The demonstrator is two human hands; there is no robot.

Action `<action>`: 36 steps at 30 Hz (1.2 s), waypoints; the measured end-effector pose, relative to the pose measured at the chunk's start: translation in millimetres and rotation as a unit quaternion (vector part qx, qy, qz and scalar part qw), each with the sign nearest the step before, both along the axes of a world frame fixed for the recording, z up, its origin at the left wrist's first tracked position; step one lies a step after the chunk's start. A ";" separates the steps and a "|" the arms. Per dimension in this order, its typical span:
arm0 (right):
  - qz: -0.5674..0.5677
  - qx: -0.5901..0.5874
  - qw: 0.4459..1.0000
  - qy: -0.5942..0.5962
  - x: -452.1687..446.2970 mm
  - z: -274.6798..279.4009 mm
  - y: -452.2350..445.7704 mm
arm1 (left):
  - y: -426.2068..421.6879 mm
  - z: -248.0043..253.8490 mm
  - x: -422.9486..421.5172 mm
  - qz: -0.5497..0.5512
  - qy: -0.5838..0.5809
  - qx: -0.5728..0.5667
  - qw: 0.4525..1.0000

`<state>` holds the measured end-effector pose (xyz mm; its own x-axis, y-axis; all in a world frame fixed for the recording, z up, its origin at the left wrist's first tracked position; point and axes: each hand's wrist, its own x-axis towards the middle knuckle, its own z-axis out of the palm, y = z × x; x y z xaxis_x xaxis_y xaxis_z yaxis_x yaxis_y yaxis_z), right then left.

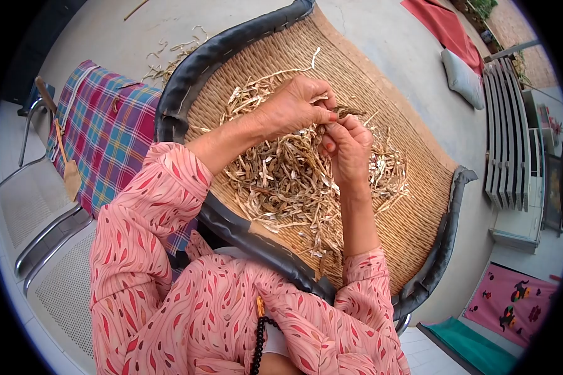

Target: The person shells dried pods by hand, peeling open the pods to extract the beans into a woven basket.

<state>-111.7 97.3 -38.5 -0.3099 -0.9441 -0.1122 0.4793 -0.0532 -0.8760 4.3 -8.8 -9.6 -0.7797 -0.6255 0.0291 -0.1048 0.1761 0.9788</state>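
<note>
A woven tray (413,231) with a black rim lies across my lap, bearing a heap of dried pods (281,178), some brown and curled, others pale and split. Above the heap my left hand (299,106) and my right hand (350,147) meet, thumbs close together. Both are closed in a pinch on a brown dried pod (350,112), part of which shows between and beyond the fingertips. The rest of the pod is hidden by the fingers.
Metal chairs (56,281) stand at the left beside a plaid cloth (116,119). Loose pods (169,59) lie on the floor beyond the tray. A grey pillow (461,78) and a red cloth (447,28) are at the upper right, near stacked grey slats (507,134).
</note>
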 end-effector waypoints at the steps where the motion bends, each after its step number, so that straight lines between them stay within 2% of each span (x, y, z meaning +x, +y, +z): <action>1: -0.007 -0.005 1.000 0.030 -0.2 0.3 0.3 | -0.6 -1.8 -0.1 -0.006 0.004 0.009 1.000; 4: -0.019 -0.009 0.994 0.106 1.1 2.2 0.2 | -2.9 -6.2 -0.3 -0.008 0.036 0.023 0.999; 7: -0.052 -0.001 0.984 0.170 8.7 7.7 -0.6 | -1.4 -4.6 2.0 0.005 -0.003 -0.026 1.000; 10: -0.075 0.033 0.966 0.243 9.5 3.5 0.0 | 0.6 -12.7 1.3 0.002 0.021 -0.048 0.999; 13: -0.089 0.004 0.954 0.285 6.2 -6.5 -0.9 | 2.1 -14.5 0.6 0.001 0.044 -0.031 0.999; 16: -0.071 0.026 0.974 0.215 2.8 2.3 2.2 | 5.8 -7.1 0.7 0.017 0.039 0.117 0.992; 19: -0.081 0.034 0.982 0.168 4.6 5.6 1.2 | 6.4 -0.5 0.7 0.016 0.025 0.163 0.986; 25: -0.092 0.026 0.984 0.153 4.3 0.9 0.3 | 5.8 -8.7 -0.7 0.028 0.035 0.273 0.961; 28: -0.138 0.042 0.985 0.099 2.8 -1.1 -1.4 | 8.3 -6.3 -3.6 0.091 0.058 0.279 0.954; 31: -0.171 0.031 0.980 0.093 -1.0 -7.4 -3.6 | 4.7 -4.3 -3.0 0.088 0.047 0.229 0.968; 34: -0.185 0.049 0.956 0.220 -3.8 -10.1 -2.8 | 6.3 -2.2 -1.8 0.032 0.025 0.212 0.977; 36: -0.229 0.018 0.898 0.375 -8.4 -15.0 -3.0 | 6.2 2.8 -0.3 0.030 0.033 0.195 0.980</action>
<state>-120.1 94.3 -53.5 -0.6654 -0.6985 0.2634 -0.3123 -0.0600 -0.9481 4.0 -2.5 -6.8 -0.7456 -0.6437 -0.1722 -0.0377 -0.2173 0.9754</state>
